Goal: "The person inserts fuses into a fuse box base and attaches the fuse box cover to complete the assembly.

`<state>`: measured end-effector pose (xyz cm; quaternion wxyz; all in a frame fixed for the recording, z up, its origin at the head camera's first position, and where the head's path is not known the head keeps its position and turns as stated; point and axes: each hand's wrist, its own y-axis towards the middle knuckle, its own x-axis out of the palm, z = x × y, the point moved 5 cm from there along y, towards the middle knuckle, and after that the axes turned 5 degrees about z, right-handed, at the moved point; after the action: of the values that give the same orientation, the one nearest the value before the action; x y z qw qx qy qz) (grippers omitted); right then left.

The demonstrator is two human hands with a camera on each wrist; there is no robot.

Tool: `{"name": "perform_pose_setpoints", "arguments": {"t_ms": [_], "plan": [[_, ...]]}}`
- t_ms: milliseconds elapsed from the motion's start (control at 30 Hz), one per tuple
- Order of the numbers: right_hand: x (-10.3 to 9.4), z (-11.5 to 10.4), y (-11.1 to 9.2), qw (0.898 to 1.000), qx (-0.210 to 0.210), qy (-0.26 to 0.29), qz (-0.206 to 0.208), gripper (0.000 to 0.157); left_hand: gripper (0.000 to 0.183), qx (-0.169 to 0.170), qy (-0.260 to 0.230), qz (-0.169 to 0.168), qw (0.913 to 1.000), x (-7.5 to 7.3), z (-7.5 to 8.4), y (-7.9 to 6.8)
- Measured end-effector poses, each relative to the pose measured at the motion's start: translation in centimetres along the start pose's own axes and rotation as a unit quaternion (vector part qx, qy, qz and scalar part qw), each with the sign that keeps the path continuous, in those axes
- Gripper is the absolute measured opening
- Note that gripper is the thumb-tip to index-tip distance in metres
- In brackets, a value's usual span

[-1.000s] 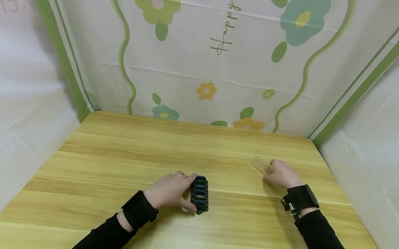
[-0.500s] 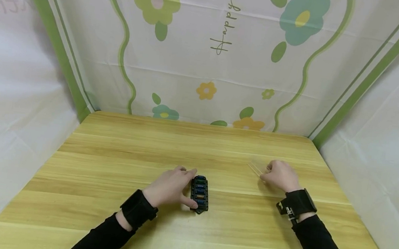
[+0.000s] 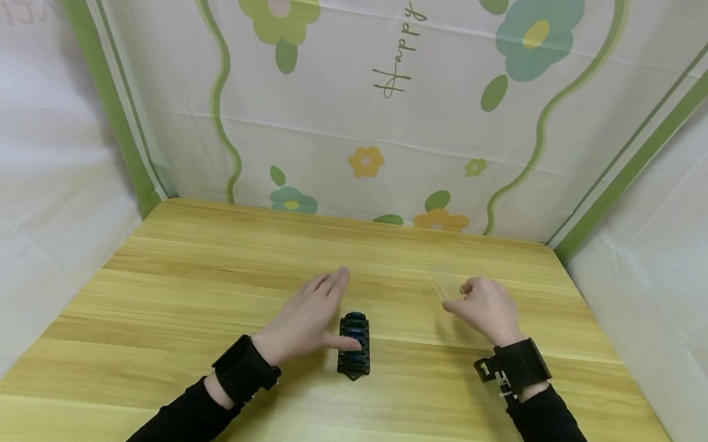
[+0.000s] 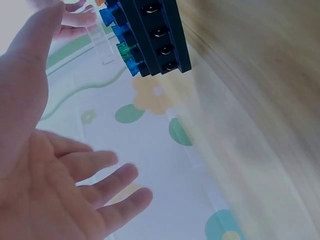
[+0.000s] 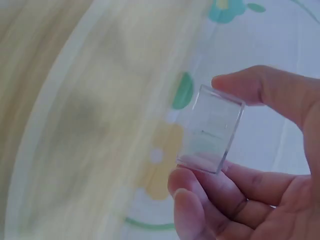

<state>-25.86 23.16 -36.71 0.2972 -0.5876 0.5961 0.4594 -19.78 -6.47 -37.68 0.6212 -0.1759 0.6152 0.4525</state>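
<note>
A black fuse block [image 3: 355,361] lies lengthwise on the table, with blue, green and orange blade fuses in a row. In the left wrist view the block [image 4: 161,37] shows screw terminals along its side. My left hand [image 3: 303,320] is beside it, fingers spread and straight, the thumb passing over the block in the head view. To the right, my right hand [image 3: 488,311] pinches a clear plastic cover [image 5: 212,125] between thumb and fingers. It is a hollow rectangular lid, faint against the wood in the head view.
The wooden table [image 3: 248,239] reaches back to a white curtain [image 3: 334,104] printed with flowers and leaves. White fabric also closes off the left and right sides. A black strap [image 3: 245,373] is on the left wrist, another strap [image 3: 520,368] on the right.
My left hand has loosened from the fuse block's side, its fingers stretching out away from me. The right hand has shifted slightly left with the clear cover, which has turned. The block stays put.
</note>
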Motion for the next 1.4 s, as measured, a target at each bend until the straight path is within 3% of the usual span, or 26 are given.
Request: {"name": "perform_pose_setpoints", "arguments": {"t_ms": [167,500,867,1100,1400], "plan": [[-0.4,-2.1,-0.4,1.000,-0.008,0.012,0.019,0.052,0.115,-0.003,-0.008,0.022,0.9997,-0.4,-0.1,0.2],[-0.1,-5.6,-1.1,0.999,-0.021,0.032,0.028,0.054,0.112,-0.008,0.012,0.039,0.9992,-0.7,-0.1,0.3],[0.2,-7.8,-1.7,0.997,-0.030,0.052,0.047,0.034,0.109,0.002,-0.003,0.073,0.9974,-1.1,0.1,0.4],[0.3,-9.0,-2.2,0.997,-0.028,0.062,0.048,0.030,0.110,-0.013,-0.019,0.084,0.9962,-1.4,0.3,0.4],[0.3,-10.6,-2.8,0.994,-0.038,0.084,0.056,0.034,0.110,-0.006,-0.026,0.110,0.9935,-1.8,0.7,0.6]]}}
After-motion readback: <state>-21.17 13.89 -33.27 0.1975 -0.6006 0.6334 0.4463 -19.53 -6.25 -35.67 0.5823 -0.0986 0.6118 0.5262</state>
